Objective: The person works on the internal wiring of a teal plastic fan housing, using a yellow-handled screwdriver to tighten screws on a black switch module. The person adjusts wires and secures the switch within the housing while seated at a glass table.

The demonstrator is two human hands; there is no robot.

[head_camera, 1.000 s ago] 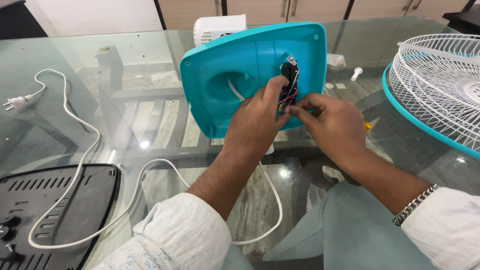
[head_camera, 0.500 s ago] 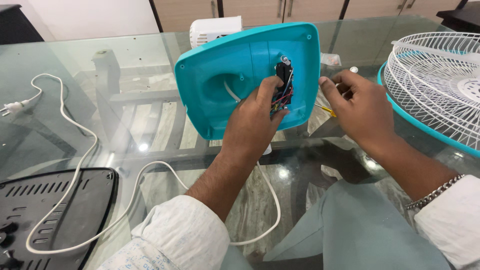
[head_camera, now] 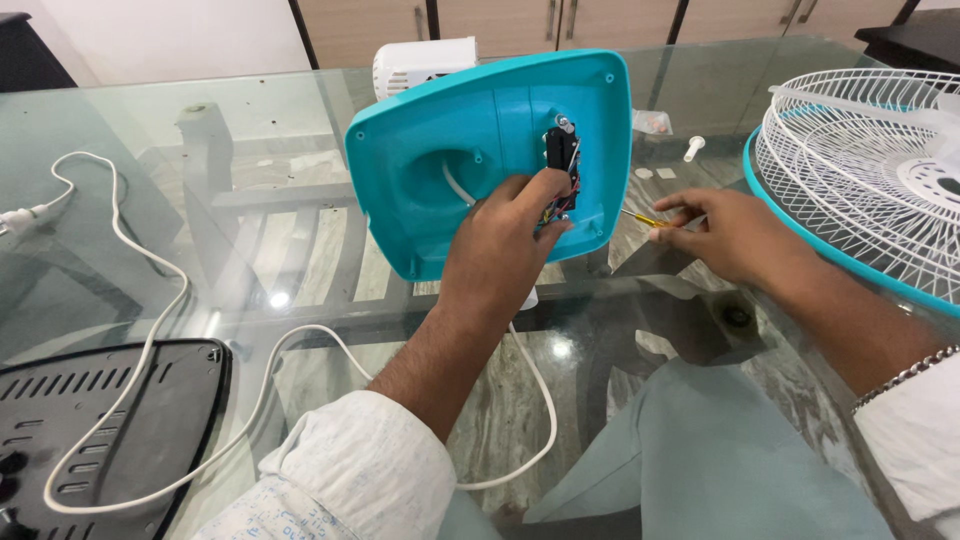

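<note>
— The right hand has left the teal fan base and now pinches a small yellow screwdriver on the glass table.

— The left hand, fingers curled, props the base upright. A loosened grip could topple it and tug those wires.

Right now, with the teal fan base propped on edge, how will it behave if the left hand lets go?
The teal fan base stands tilted on one edge, steadied by the left hand, so it would probably tip. It looks like a hollow plastic shell: likely light and stiff. The white cord may tug on it.
</note>
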